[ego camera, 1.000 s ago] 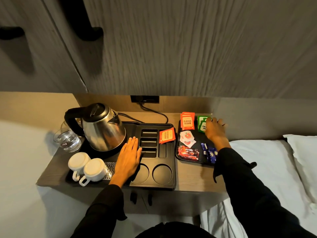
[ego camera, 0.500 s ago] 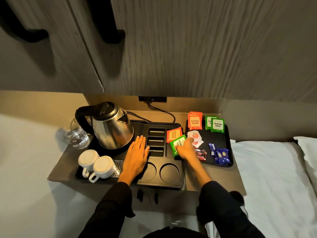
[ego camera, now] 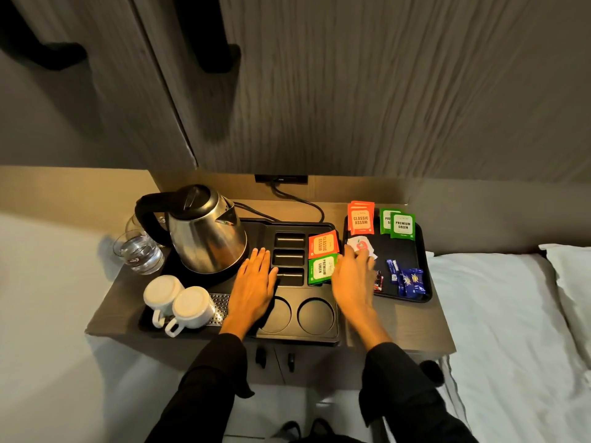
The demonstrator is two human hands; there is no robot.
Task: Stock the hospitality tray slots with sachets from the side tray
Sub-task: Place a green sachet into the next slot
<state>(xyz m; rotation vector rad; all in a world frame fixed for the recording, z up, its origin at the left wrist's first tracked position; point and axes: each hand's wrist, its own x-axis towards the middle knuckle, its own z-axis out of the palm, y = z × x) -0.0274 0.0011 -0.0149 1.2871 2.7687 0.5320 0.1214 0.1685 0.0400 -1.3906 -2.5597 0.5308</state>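
Right hand (ego camera: 353, 279), open and empty, hovers at frame centre just right of the Premium Green sachet (ego camera: 321, 269) in its hospitality tray (ego camera: 319, 334) slot; left hand (ego camera: 256, 282) lies flat.

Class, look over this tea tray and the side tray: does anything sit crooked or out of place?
Little stands out. The orange tea sachet lies tilted in its slot on the black tray; the green sachet sits straighter. Nothing looks spilled or damaged.
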